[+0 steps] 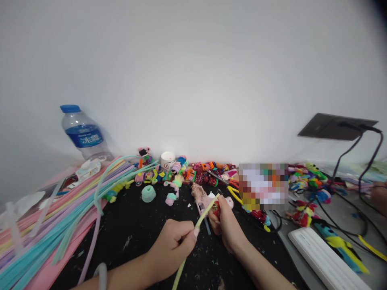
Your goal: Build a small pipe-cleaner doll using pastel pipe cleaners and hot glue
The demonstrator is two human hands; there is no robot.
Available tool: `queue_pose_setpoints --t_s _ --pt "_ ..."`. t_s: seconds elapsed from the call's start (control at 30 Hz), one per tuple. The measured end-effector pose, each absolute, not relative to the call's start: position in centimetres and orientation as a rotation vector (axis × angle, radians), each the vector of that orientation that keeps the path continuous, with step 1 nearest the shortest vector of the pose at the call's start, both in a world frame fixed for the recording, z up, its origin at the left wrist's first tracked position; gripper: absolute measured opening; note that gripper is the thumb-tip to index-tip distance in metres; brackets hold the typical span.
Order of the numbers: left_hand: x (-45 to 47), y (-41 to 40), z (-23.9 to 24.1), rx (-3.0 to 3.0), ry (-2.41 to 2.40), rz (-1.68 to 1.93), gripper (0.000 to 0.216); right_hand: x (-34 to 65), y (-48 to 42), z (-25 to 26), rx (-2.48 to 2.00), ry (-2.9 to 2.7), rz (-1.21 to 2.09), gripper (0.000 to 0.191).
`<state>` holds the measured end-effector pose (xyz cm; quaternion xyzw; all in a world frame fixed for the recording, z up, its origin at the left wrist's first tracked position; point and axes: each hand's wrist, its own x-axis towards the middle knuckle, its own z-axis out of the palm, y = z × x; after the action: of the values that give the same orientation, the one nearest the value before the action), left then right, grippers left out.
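My left hand (pixel 175 245) is closed in a pinch on a pale yellow-green pipe cleaner (pixel 204 212) that slants up to the right. My right hand (pixel 227 225) is closed round a small red piece (pixel 215 209) at the pipe cleaner's upper end. Both hands hover over a black mat (pixel 133 229). Just behind them lies a pink glue gun (pixel 203 197).
A heap of long pastel pipe cleaners (pixel 60 213) covers the left side. A water bottle (pixel 84 135) stands at the back left. Small colourful pipe-cleaner figures (pixel 187 171) line the wall. Black cables (pixel 359 177) and a white power strip (pixel 323 257) lie at the right.
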<state>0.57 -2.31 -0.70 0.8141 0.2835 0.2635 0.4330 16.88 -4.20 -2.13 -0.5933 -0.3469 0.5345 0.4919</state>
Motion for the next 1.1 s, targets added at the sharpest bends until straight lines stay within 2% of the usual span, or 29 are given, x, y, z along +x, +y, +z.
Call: queue_pose_setpoints --t_s 0.43,0.77,0.97,1.1 --pt "0.59 -2.26 -0.88 2.044 0.71 0.644 0.037 17.02 -4.42 -2.19 -1.495 -0.898 1.201 0.044" --pt "0.63 -2.27 -0.75 2.047 0.707 0.647 0.037 16.98 -4.39 -1.86 -1.508 -0.907 1.202 0.045" --pt "0.59 -2.3 -0.57 2.048 0.705 0.643 0.037 16.78 -4.2 -1.81 -1.439 -0.808 1.29 0.052" --pt "0.58 -2.32 -0.74 2.04 0.703 0.635 0.037 16.83 -4.28 -2.1 -1.439 -0.845 1.26 0.048"
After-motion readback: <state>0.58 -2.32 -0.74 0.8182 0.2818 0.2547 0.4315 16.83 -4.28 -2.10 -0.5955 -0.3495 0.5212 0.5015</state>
